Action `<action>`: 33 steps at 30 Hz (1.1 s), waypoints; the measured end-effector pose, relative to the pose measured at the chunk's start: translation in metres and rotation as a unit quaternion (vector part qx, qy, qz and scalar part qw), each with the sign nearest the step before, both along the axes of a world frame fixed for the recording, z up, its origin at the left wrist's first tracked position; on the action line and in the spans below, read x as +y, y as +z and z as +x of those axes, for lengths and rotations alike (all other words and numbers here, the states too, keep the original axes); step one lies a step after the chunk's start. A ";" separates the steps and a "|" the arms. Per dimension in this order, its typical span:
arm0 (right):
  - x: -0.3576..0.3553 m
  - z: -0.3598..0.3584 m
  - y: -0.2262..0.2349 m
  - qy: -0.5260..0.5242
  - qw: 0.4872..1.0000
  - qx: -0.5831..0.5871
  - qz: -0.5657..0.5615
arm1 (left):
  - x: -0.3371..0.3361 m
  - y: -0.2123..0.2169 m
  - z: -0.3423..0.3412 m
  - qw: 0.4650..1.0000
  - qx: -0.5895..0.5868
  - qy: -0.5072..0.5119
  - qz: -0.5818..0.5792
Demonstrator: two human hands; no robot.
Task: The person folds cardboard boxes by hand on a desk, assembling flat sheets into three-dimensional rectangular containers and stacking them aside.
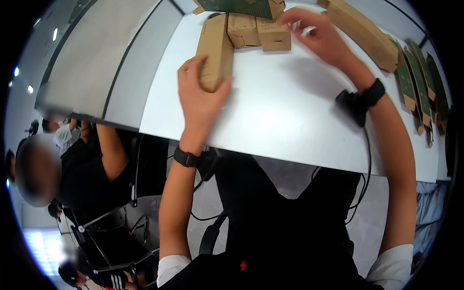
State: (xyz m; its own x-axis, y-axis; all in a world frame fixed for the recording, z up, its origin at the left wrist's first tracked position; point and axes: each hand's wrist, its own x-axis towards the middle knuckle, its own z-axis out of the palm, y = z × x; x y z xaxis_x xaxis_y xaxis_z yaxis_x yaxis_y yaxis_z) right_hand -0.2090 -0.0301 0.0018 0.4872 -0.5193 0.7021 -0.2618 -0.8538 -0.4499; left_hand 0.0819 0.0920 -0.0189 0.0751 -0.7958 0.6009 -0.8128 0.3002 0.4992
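Observation:
My left hand (203,96) is closed around the near end of a long brown cardboard box (215,48), fingers on its left side and thumb on its right. Two smaller brown boxes stand beside it at the back, a middle box (243,31) and a right-hand box (275,38). My right hand (316,34) is at the upper right corner of that last box, fingers bent and apart, slightly blurred. I see nothing held in it; whether its fingertips touch the box, I cannot tell. Behind the small boxes lies a green and brown carton (241,7).
A long brown carton (362,34) lies at the back right of the white table (285,111). Several flat green and brown cartons (415,79) lean along the right side. Black cables (368,145) hang from bands on both wrists. Another person (92,159) sits to the left.

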 end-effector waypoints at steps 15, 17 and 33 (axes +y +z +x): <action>0.015 -0.023 -0.046 -0.083 0.994 -0.021 0.067 | -0.096 0.002 -0.108 0.977 0.066 -0.193 0.058; 0.012 -0.014 -0.047 -0.086 0.994 -0.033 0.059 | -0.092 0.000 -0.111 0.984 0.074 -0.160 0.036; 0.011 0.016 -0.038 -0.184 0.979 -0.090 0.021 | -0.100 0.004 -0.103 0.996 0.053 -0.075 0.000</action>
State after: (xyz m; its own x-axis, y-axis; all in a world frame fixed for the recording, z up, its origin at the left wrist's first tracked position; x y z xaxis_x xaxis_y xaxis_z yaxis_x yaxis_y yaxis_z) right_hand -0.1933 -0.0195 -0.0358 0.1323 -0.6663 0.7338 -0.4622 -0.6964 -0.5490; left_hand -0.0206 -0.0077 -0.0149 0.0175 -0.8023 0.5967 -0.7015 0.4154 0.5791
